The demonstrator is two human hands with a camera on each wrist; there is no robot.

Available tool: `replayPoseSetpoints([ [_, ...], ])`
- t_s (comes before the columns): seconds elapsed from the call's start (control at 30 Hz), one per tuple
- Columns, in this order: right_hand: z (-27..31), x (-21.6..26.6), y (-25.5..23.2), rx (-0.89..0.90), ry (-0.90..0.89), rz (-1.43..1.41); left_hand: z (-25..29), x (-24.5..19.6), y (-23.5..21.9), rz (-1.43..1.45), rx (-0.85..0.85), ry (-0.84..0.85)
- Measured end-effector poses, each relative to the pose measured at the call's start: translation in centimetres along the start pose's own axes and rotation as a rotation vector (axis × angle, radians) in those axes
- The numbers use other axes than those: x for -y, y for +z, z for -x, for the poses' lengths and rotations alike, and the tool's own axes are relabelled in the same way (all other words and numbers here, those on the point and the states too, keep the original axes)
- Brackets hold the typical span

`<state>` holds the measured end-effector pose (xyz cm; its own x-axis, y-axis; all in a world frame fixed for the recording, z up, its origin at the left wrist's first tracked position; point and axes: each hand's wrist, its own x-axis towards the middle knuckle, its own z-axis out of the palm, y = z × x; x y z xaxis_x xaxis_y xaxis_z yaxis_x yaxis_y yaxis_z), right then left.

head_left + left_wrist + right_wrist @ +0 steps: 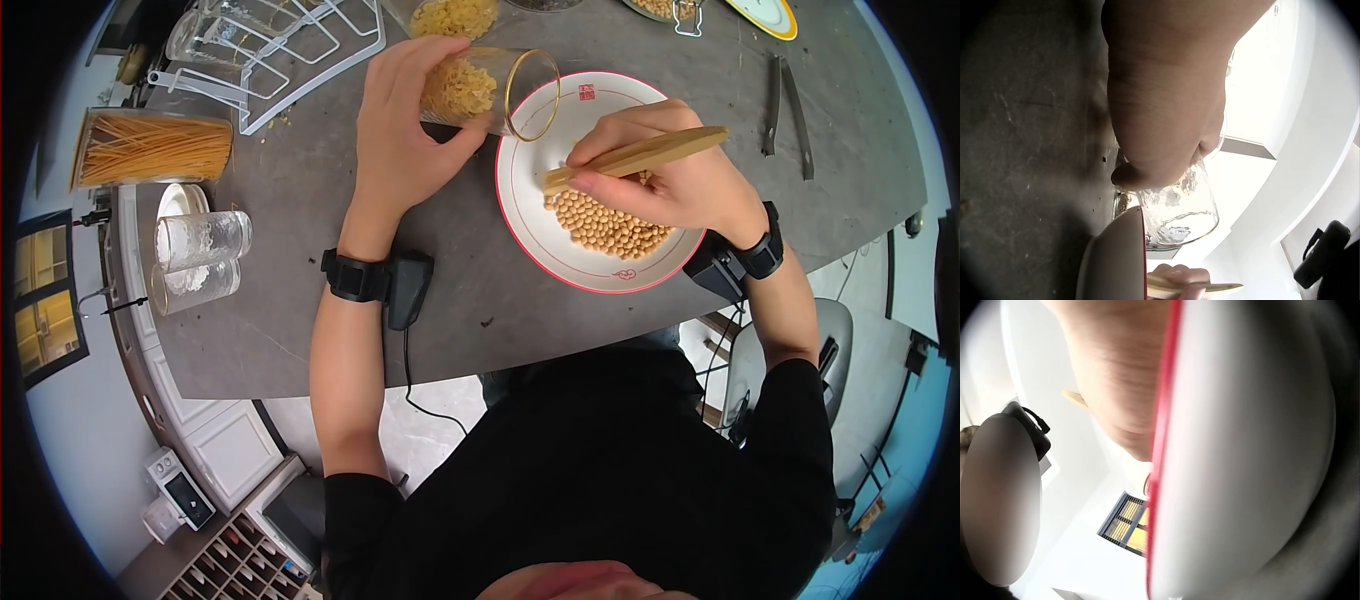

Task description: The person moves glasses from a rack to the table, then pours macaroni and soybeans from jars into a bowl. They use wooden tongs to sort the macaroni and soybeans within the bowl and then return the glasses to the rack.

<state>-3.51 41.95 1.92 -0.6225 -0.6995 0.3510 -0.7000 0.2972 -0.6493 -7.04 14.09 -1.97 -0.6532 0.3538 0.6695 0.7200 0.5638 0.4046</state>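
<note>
My left hand (pixel 405 140) grips a clear gold-rimmed glass (pixel 515 95) with yellow pasta pieces (pixel 460 90) inside. The glass lies tilted, its mouth over the left edge of a white red-rimmed bowl (pixel 520 215). Inside the bowl is a heap of round tan beans (pixel 615 230). Above them, my right hand (pixel 680 185) holds wooden tongs (pixel 660 152), their tips low over the beans' upper left side. The left wrist view shows the glass (pixel 1182 215) beyond the bowl's side (pixel 1113 256). In the right wrist view the bowl's wall (pixel 1241 456) hides the beans.
A white wire rack (pixel 285 65) stands at the back left, near a container of spaghetti (pixel 155 147). Two glasses (pixel 205 240) with white contents lie at the left edge. More yellow pasta (pixel 455 15) sits at the back. Dark metal strips (pixel 785 110) lie right of the bowl.
</note>
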Motion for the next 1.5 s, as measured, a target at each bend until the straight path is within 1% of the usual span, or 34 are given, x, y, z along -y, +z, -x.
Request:
replayPoseSetpoints([
  [0.1, 0.2, 0.1, -0.1, -0.039, 0.014, -0.059, 0.1, 0.1, 0.1, -0.003, 0.002, 0.002],
  [0.17, 0.5, -0.1, 0.2, -0.415, 0.011, -0.293, 0.2, 0.2, 0.0, -0.003, -0.001, 0.005],
  [0.2, 0.8, 0.0, 0.0, -0.455, 0.042, -0.491, 0.1, 0.2, 0.0, 0.001, -0.001, 0.008],
  [0.23, 0.6, -0.1, 0.0, -0.456, 0.041, -0.49, 0.1, 0.2, 0.0, 0.006, -0.001, 0.011],
  [0.33, 0.0, -0.1, 0.1, -0.593, 0.042, -0.326, 0.1, 0.2, 0.0, 0.001, 0.003, 0.012],
  [0.37, 0.2, -0.2, -0.2, -0.594, 0.045, -0.325, 0.2, 0.1, 0.1, 0.003, 0.005, 0.013],
  [0.43, 0.2, -0.8, -0.9, -0.482, 0.108, 0.026, 0.1, 0.1, 0.1, 0.003, -0.001, 0.001],
  [0.47, 0.1, -1.1, -0.7, -0.469, 0.074, 0.114, 0.1, 0.1, 0.0, 0.002, -0.001, 0.002],
  [0.5, 0.0, -1.0, -0.5, -0.471, 0.076, 0.114, 0.1, 0.1, 0.0, 0.003, 0.0, 0.003],
  [0.57, -0.1, -0.8, -0.4, -0.363, 0.119, 0.163, 0.1, 0.0, 0.1, 0.006, 0.0, 0.005],
  [0.73, -0.1, -1.0, 0.1, -0.348, 0.12, 0.15, 0.1, 0.0, 0.0, 0.004, 0.002, 0.001],
  [0.83, 0.0, -1.0, 0.1, -0.295, 0.115, 0.172, 0.1, 0.1, 0.1, 0.005, -0.001, 0.002],
  [0.9, 0.0, -0.7, 0.0, -0.261, 0.083, 0.258, 0.1, 0.2, 0.1, 0.002, -0.002, 0.005],
  [0.93, -0.1, -0.7, 0.1, -0.261, 0.084, 0.256, 0.1, 0.2, 0.1, 0.001, -0.002, 0.012],
  [1.0, -0.2, -0.8, 0.1, -0.256, 0.0, 0.252, 0.1, 0.1, 0.1, 0.003, -0.001, 0.008],
  [1.1, -0.2, -0.9, -0.2, -0.223, -0.052, 0.281, 0.1, 0.1, 0.1, 0.004, -0.004, 0.001],
  [1.13, -0.2, -0.9, -0.3, -0.224, -0.055, 0.281, 0.2, 0.1, 0.1, 0.004, -0.002, -0.004],
  [1.2, 0.2, -0.8, -0.4, -0.298, 0.049, 0.105, 0.0, 0.1, 0.0, 0.002, 0.003, -0.003],
  [1.23, 0.4, -0.4, -0.2, -0.299, 0.056, 0.103, 0.1, 0.0, 0.0, 0.002, 0.007, -0.004],
  [1.3, 0.2, 0.1, 0.1, -0.583, 0.1, -0.376, 0.1, 0.0, 0.1, 0.002, 0.008, -0.004],
  [1.33, 0.5, -0.3, -0.2, -0.574, 0.085, -0.617, 0.1, 0.0, 0.1, 0.0, 0.007, -0.006],
  [1.37, 0.2, -0.3, -0.2, -0.575, 0.084, -0.613, 0.0, 0.0, 0.1, 0.002, 0.006, -0.003],
  [1.43, -0.5, -0.3, 0.1, -0.567, 0.05, -0.285, 0.1, 0.0, 0.1, 0.016, 0.008, -0.008],
  [1.47, -0.5, -0.9, 0.2, -0.579, 0.017, -0.215, 0.1, 0.0, 0.1, 0.018, 0.012, -0.007],
  [1.5, -0.3, -0.9, 0.1, -0.581, 0.02, -0.217, 0.1, 0.1, 0.0, 0.012, 0.018, -0.007],
])
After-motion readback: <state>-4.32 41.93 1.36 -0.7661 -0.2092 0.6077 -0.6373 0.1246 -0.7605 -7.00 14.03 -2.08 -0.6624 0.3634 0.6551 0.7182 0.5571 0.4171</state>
